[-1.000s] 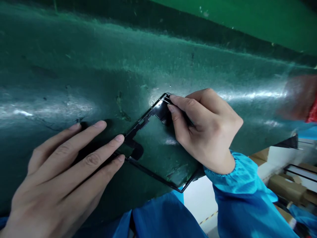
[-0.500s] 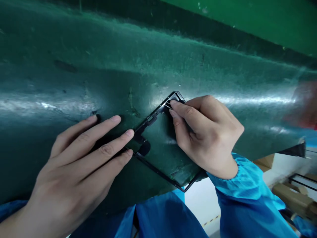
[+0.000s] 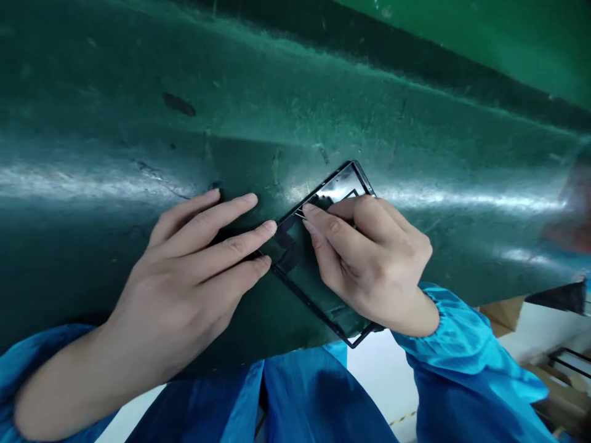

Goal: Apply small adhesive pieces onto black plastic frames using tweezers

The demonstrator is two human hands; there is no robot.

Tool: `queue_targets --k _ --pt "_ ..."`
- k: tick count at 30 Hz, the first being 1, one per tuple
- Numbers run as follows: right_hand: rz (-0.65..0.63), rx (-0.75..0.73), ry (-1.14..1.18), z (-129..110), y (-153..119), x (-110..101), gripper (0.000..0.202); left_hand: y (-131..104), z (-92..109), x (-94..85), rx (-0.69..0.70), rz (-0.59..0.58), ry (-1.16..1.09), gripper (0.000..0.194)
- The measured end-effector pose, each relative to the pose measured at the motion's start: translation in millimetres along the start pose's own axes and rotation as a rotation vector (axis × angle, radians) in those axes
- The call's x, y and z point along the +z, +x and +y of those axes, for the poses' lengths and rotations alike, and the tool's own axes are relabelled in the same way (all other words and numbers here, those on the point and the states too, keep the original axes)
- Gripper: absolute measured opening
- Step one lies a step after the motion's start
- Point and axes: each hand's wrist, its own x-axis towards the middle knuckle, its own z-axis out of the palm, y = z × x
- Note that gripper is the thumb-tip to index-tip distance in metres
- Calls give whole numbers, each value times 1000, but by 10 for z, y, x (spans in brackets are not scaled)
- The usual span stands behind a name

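Observation:
A thin black rectangular frame lies slanted on the green work surface, its lower corner reaching the near edge. My left hand is spread, and two of its fingertips rest at the frame's left corner. My right hand is over the frame, thumb and forefinger pinched. Two thin metal tips, like those of tweezers, stick out from that pinch onto the frame's upper left side; the rest of them is hidden in the hand. A shiny plate shows inside the upper corner.
The green surface is scuffed and glossy, with a raised green part at the back. Below the near edge on the right are a cardboard box and a dark frame. A blue garment is close to the near edge.
My right hand with the tweezers has moved from the upper corner down along the frame's side, nearer the left fingertips. The shiny plate is now uncovered. The view has shifted somewhat.

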Motion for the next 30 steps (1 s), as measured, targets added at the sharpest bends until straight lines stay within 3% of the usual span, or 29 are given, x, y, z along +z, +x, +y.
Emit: queue_targets --k 22,30 --pt "-26 -116 62 -156 -12 88 17 1 -86 36 27 9 27 14" --pt "16 -135 153 -66 -11 69 13 11 -78 18 -3 30 -14 10"
